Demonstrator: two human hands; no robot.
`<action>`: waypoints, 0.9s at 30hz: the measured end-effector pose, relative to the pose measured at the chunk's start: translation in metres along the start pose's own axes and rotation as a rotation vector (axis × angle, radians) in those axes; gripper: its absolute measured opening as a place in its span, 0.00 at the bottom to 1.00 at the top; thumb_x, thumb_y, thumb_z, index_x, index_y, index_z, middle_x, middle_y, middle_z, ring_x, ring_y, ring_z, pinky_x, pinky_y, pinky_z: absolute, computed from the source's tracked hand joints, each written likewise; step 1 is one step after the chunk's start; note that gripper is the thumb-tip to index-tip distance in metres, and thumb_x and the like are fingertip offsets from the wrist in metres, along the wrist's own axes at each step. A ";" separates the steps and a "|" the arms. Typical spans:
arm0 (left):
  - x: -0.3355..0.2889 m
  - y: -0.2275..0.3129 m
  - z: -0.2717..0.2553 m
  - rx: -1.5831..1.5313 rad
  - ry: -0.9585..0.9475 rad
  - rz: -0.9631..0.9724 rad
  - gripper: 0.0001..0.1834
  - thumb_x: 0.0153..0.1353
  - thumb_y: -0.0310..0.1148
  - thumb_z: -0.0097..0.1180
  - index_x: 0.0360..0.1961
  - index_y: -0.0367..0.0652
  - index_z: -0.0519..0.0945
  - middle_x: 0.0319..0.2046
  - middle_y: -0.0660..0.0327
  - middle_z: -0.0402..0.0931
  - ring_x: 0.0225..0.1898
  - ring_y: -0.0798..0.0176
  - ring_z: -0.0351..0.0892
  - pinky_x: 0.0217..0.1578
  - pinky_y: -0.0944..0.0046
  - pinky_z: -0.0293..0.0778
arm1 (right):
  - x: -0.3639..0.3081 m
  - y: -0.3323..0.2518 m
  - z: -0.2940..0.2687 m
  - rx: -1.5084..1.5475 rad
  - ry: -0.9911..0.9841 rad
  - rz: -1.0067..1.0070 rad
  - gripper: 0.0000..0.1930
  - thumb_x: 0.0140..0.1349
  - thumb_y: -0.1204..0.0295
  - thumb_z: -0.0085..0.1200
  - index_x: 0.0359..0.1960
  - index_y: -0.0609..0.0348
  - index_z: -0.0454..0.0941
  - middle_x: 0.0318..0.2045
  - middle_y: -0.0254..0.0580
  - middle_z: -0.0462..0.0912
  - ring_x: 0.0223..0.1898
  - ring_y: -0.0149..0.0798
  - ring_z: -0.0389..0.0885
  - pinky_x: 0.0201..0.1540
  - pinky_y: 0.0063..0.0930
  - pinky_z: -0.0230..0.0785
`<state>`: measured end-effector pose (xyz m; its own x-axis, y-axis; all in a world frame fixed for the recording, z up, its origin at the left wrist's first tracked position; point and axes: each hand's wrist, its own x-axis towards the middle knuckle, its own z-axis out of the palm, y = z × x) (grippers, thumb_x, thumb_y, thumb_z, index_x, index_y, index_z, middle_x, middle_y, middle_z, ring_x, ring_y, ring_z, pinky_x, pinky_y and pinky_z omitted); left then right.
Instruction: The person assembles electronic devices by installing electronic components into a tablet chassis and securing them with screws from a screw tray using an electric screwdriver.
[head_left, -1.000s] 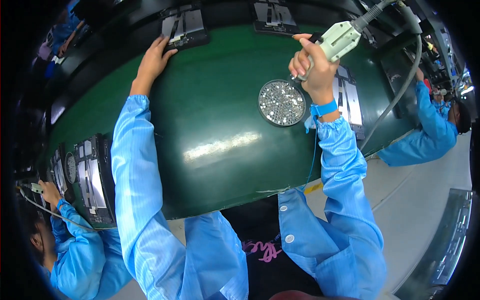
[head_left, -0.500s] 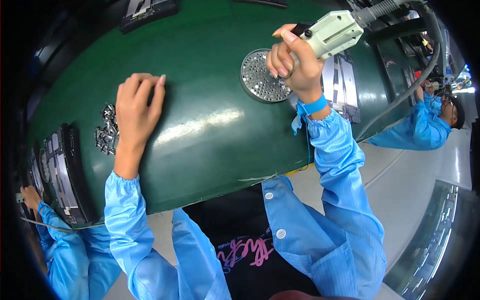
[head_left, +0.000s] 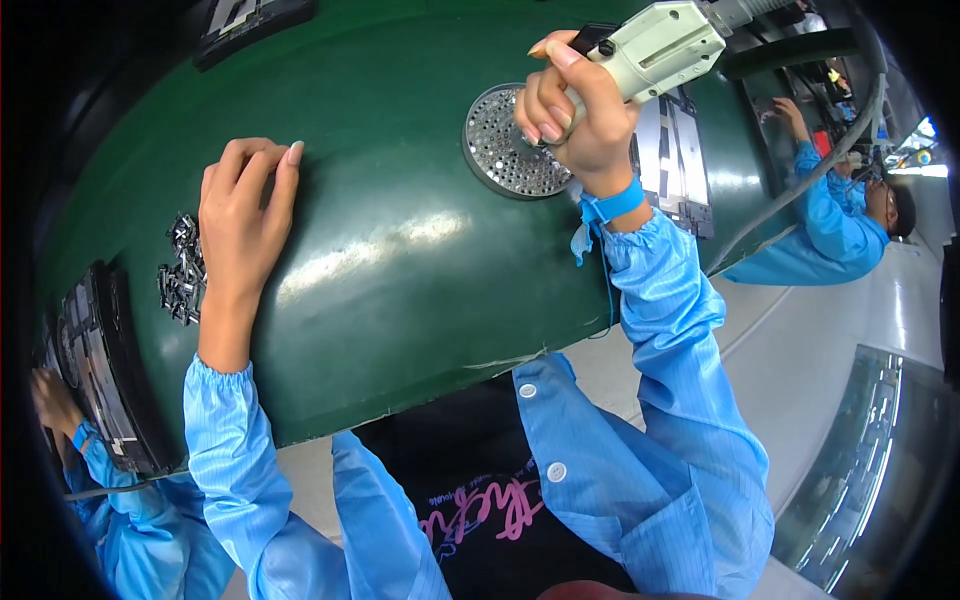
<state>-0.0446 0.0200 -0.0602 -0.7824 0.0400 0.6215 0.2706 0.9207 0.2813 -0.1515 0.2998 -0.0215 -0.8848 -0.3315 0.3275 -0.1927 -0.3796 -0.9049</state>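
Observation:
In my right hand (head_left: 578, 120) is a pale electric screwdriver (head_left: 655, 50), my fingers wrapped round its grip. The hand is over the right side of a round grey metal tray (head_left: 490, 172) full of small holes and shiny bits; the tool's tip is hidden behind my fingers. My left hand (head_left: 243, 210) lies low over the green table, fingers bent and the thumb close to the index finger. Whatever its fingertips hold, if anything, is out of sight. Just left of that wrist sits a pile of small dark and silvery metal pieces (head_left: 182, 272).
A flat device with silvery panels (head_left: 672, 165) lies beyond my right wrist. Dark device panels (head_left: 112, 370) stand at the left edge, and another dark one (head_left: 250, 25) lies at the far left. A grey cable (head_left: 800, 195) hangs on the right. Blue-sleeved co-workers sit at both sides.
The whole view has shifted, so table, tray and pile appear further left. Both my hands keep nearly the same pose and place. The co-worker on the right has raised a hand.

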 end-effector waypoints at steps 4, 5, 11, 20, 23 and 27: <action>0.000 -0.001 0.000 -0.009 0.003 0.009 0.05 0.62 0.27 0.62 0.33 0.36 0.81 0.35 0.60 0.78 0.33 0.58 0.76 0.36 0.61 0.72 | 0.000 0.000 0.002 -0.005 0.020 0.003 0.11 0.66 0.71 0.46 0.38 0.69 0.72 0.11 0.31 0.58 0.10 0.28 0.57 0.15 0.28 0.59; -0.001 -0.001 -0.001 -0.012 -0.008 0.001 0.05 0.62 0.27 0.62 0.33 0.36 0.81 0.35 0.60 0.78 0.33 0.58 0.76 0.36 0.61 0.72 | 0.000 0.000 0.002 -0.006 0.021 0.003 0.11 0.66 0.71 0.46 0.38 0.69 0.72 0.11 0.31 0.58 0.10 0.28 0.57 0.15 0.28 0.59; -0.001 -0.001 -0.002 -0.031 -0.015 -0.003 0.05 0.62 0.27 0.62 0.34 0.35 0.81 0.35 0.59 0.78 0.34 0.57 0.77 0.36 0.61 0.73 | 0.000 0.000 0.004 -0.023 0.052 0.017 0.10 0.66 0.71 0.46 0.35 0.68 0.72 0.10 0.31 0.58 0.10 0.28 0.58 0.15 0.28 0.59; -0.003 -0.002 -0.004 -0.059 0.040 0.026 0.04 0.62 0.26 0.62 0.35 0.36 0.83 0.34 0.58 0.79 0.32 0.58 0.78 0.34 0.62 0.73 | -0.001 -0.002 0.011 -0.105 -0.020 -0.013 0.18 0.67 0.69 0.49 0.50 0.75 0.75 0.11 0.30 0.60 0.11 0.27 0.62 0.16 0.27 0.62; 0.006 0.008 -0.008 -0.117 0.065 0.002 0.06 0.66 0.26 0.58 0.41 0.35 0.83 0.34 0.56 0.80 0.32 0.63 0.81 0.34 0.67 0.75 | 0.000 -0.004 0.012 -0.136 -0.015 -0.039 0.18 0.67 0.69 0.49 0.50 0.75 0.74 0.11 0.30 0.61 0.11 0.27 0.62 0.16 0.27 0.62; 0.024 0.014 -0.001 -0.222 0.166 -0.142 0.11 0.69 0.27 0.55 0.49 0.35 0.80 0.34 0.60 0.81 0.32 0.71 0.80 0.35 0.70 0.74 | 0.001 -0.012 0.012 -0.071 -0.018 -0.032 0.18 0.68 0.69 0.48 0.51 0.75 0.73 0.11 0.31 0.62 0.11 0.27 0.62 0.17 0.26 0.63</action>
<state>-0.0594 0.0334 -0.0411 -0.7237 -0.1638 0.6704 0.2953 0.8045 0.5153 -0.1454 0.2938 -0.0067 -0.8700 -0.3364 0.3605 -0.2504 -0.3285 -0.9107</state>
